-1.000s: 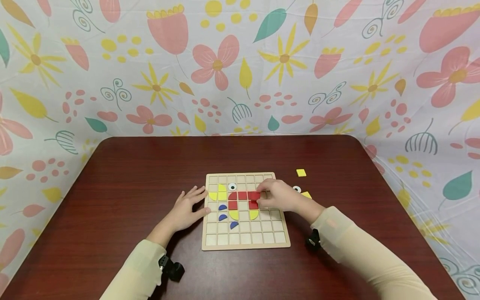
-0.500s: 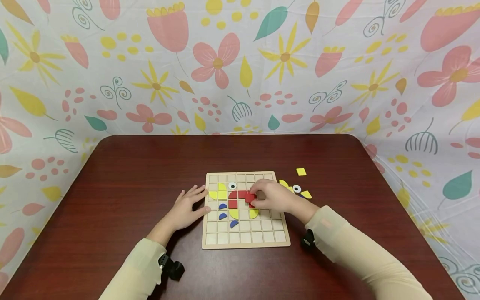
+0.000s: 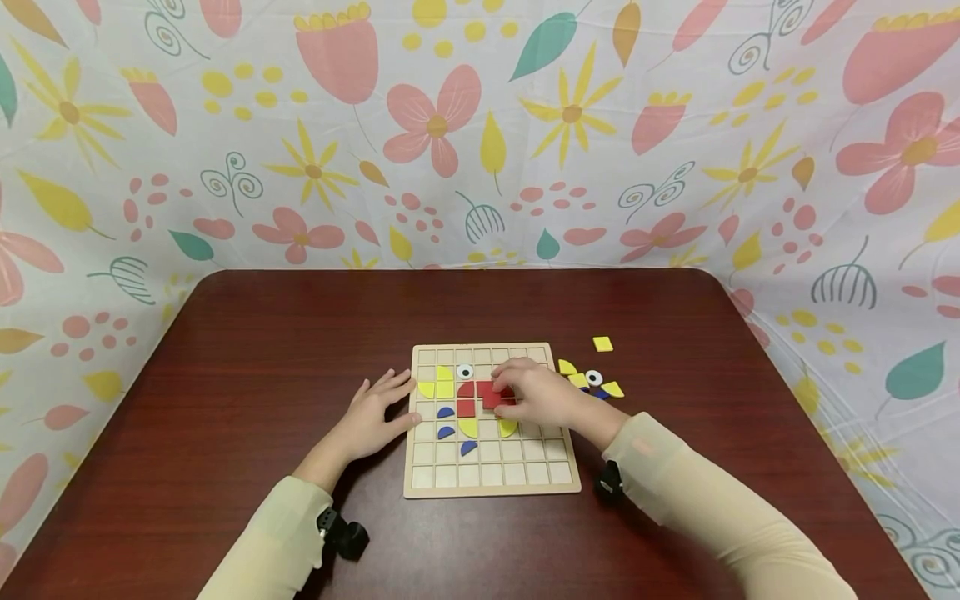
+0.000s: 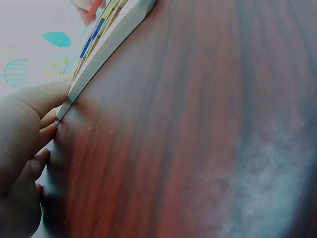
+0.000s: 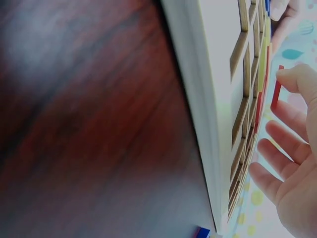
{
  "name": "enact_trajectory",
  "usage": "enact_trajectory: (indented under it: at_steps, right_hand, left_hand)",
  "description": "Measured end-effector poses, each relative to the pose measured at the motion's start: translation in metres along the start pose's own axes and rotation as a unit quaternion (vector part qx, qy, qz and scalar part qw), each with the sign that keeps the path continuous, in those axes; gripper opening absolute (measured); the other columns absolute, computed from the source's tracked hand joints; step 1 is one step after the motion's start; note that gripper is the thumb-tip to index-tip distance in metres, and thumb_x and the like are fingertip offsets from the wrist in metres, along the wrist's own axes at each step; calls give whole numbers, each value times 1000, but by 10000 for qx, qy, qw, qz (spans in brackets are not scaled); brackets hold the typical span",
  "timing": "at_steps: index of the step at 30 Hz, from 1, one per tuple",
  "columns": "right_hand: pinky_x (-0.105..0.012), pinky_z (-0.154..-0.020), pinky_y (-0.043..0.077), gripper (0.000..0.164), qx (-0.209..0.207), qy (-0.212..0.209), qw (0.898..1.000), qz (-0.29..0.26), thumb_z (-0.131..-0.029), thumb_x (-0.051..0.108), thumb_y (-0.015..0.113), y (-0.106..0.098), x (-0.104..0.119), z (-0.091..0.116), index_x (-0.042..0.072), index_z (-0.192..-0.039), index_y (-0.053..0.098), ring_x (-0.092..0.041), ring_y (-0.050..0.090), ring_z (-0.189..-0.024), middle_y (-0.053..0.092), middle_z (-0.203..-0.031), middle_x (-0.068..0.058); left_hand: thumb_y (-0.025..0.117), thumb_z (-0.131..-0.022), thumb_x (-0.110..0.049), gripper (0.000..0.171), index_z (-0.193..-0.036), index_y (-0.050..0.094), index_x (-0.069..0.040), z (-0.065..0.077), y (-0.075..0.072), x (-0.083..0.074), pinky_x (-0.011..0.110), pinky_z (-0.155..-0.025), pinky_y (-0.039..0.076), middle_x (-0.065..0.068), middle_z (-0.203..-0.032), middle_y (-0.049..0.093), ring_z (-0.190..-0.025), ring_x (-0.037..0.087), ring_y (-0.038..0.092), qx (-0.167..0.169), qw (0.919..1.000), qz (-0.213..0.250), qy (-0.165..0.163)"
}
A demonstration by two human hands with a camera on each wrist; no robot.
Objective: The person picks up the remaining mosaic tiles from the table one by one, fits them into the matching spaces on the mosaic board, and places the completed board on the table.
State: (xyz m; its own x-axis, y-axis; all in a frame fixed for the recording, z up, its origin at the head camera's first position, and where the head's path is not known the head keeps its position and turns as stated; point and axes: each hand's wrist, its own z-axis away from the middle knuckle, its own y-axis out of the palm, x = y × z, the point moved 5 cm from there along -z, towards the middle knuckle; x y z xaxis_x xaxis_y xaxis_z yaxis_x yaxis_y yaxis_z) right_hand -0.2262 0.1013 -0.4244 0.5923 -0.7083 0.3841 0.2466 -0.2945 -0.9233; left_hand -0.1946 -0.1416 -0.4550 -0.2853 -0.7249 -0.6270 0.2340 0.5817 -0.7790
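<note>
The wooden grid board (image 3: 517,477) lies on the table, partly filled with red, yellow and blue tiles and one round eye piece (image 3: 465,372). My right hand (image 3: 543,395) is over its middle, pinching a red tile (image 5: 278,88) between thumb and index finger. In the right wrist view that tile is tilted above the board surface, while the other fingers are spread. My left hand (image 3: 371,419) lies at the board's left side, fingers spread and thumb touching the frame. Blue half-round tiles (image 3: 446,432) sit close to that thumb. Part of the red row is hidden beneath my right hand.
Right of the board lie a yellow square tile (image 3: 603,343), a second eye piece (image 3: 594,378), a yellow quarter-round tile (image 3: 612,389) and several other loose tiles. A flower-patterned cloth (image 3: 435,225) stands behind the dark wooden table (image 3: 315,325).
My right hand has lifted the red tile from the right end of the red row and carried it left toward the middle of the board. The left hand has stayed put.
</note>
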Motion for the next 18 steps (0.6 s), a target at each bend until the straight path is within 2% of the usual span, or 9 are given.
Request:
enact_trajectory:
  at_steps: [18]
  right_hand:
    - [-35, -99, 46, 29, 88, -16, 9999, 86, -82, 32, 73, 4, 6, -3, 13, -104, 70, -21, 50, -122, 59, -127, -3]
  left_hand:
    - [64, -89, -35, 63, -142, 43, -9, 0, 0, 0, 62, -113, 6, 10, -152, 34, -145, 32, 20, 37, 10000, 17, -37]
